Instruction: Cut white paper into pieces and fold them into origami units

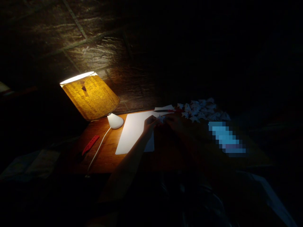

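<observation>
Both my hands meet above the desk, pinching a small white paper star between them. My left hand, lit by the lamp, has its fingers closed at the star's left side. In deep shadow on the other side, my right hand also appears closed on it, though its fingers are hard to make out. Beneath my left forearm lies a white paper sheet. A dark-bladed tool with a red handle rests just beyond my hands. To the right is a heap of pointed folded paper stars.
A lit lamp with a yellow printed shade stands on the wooden desk at left, its white cord running to the front edge. Near it lies a red cutter. A pixelated bright rectangle is at right. Stone wall rises behind.
</observation>
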`<control>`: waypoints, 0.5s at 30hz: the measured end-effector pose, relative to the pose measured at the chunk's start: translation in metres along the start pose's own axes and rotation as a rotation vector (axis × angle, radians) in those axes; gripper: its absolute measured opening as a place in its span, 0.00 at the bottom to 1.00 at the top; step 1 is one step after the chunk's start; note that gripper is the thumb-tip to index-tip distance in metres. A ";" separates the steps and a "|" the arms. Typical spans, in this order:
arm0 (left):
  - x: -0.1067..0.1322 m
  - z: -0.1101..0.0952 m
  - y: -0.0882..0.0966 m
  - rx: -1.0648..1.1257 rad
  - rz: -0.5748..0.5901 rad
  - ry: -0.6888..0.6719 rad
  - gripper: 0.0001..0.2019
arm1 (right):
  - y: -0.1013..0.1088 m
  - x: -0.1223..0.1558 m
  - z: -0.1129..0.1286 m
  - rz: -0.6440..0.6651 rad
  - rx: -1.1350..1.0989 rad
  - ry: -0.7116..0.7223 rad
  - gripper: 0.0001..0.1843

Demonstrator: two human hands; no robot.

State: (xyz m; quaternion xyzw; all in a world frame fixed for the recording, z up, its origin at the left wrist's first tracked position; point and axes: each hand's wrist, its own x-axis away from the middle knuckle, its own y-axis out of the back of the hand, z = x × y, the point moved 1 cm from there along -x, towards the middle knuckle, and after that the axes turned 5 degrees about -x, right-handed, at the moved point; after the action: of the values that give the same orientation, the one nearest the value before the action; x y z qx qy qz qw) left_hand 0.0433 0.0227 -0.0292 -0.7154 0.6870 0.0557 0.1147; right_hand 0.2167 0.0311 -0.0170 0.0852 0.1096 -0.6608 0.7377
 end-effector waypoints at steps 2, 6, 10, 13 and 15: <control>0.000 -0.001 0.000 0.001 -0.003 0.000 0.19 | 0.000 0.000 0.000 -0.006 0.000 -0.007 0.05; -0.001 -0.002 0.000 -0.025 -0.012 -0.003 0.21 | -0.001 -0.002 -0.001 -0.013 -0.003 -0.017 0.05; -0.001 -0.002 0.000 -0.033 -0.014 0.020 0.22 | -0.002 -0.002 -0.003 -0.001 -0.008 -0.014 0.04; -0.001 -0.001 0.000 -0.030 -0.028 0.020 0.23 | -0.002 -0.001 -0.003 0.002 -0.013 -0.003 0.05; -0.001 -0.001 0.000 -0.025 -0.037 0.021 0.24 | -0.002 0.000 -0.003 0.001 -0.017 0.007 0.06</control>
State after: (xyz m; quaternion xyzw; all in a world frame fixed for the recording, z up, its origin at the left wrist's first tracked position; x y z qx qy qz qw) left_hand 0.0431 0.0239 -0.0281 -0.7299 0.6740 0.0550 0.0995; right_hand 0.2141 0.0320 -0.0201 0.0810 0.1177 -0.6591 0.7384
